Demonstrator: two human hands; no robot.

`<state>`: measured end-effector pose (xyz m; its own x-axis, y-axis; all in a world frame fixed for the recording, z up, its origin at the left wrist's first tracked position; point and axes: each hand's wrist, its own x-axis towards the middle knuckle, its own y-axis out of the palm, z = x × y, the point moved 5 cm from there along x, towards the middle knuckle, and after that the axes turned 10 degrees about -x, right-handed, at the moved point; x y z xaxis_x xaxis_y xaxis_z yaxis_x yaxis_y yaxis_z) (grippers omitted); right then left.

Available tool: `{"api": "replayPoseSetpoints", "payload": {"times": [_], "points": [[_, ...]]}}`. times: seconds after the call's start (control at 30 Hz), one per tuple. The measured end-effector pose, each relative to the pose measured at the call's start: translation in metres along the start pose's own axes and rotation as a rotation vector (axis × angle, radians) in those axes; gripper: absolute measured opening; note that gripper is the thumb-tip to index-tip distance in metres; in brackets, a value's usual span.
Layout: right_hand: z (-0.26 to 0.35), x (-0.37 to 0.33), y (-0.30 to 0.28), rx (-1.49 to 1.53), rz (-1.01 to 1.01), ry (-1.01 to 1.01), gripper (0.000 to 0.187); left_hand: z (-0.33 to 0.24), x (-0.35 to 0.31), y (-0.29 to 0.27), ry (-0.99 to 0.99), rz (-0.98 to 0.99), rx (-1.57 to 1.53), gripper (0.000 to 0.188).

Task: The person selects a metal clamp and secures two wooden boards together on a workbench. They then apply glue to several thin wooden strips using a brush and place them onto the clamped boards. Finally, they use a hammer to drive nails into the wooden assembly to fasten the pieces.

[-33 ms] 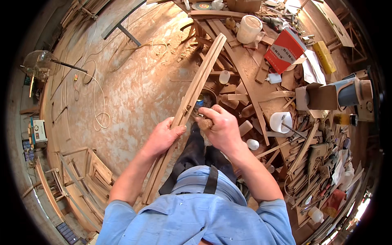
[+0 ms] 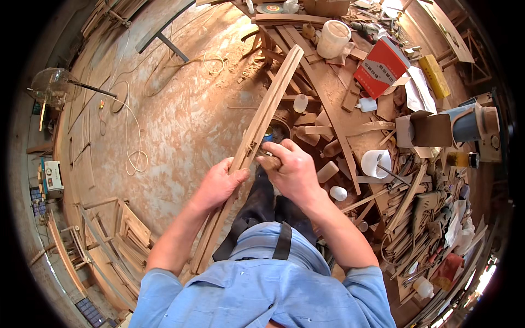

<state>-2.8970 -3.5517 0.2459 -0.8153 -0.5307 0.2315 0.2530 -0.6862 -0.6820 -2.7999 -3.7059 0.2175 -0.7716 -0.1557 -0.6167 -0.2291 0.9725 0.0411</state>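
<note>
A long, grooved wooden piece slants across the middle, from the far bench side down to my waist. My left hand is closed round it, thumb on top, just below a small cut recess with bits of wood at it. In my right hand is a chisel with a wooden handle, held close to the right side of the recess. My fingers mostly hide its blade, and I cannot tell whether the tip touches the wood.
To the right is a cluttered workbench with a red box, a white bucket, a white cup and a power drill. A blue can stands beyond my right hand. Wooden frames lie left; a cable loops across the floor.
My right hand has turned slightly, and the chisel handle now points more to the left and less toward me. The left hand and the wooden piece stay in place.
</note>
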Motion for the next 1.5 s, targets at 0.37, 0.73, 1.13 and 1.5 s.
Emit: {"api": "replayPoseSetpoints", "payload": {"times": [0.37, 0.73, 1.13, 1.5], "points": [[-0.011, 0.016, 0.027, -0.135, -0.026, -0.017, 0.013, 0.009, -0.001, -0.006, 0.074, -0.090, 0.246, 0.049], [-0.007, 0.007, 0.027, -0.222, 0.073, -0.017, 0.039, 0.007, 0.002, -0.010, 0.091, -0.104, 0.254, 0.040], [-0.056, 0.039, 0.016, 0.090, -0.385, 0.143, 0.007, 0.007, 0.009, -0.027, 0.075, -0.240, 0.338, 0.041], [-0.180, 0.116, -0.038, -0.349, 0.079, 0.438, 0.031, 0.027, -0.002, -0.106, 0.094, -0.205, 0.335, 0.036]]}}
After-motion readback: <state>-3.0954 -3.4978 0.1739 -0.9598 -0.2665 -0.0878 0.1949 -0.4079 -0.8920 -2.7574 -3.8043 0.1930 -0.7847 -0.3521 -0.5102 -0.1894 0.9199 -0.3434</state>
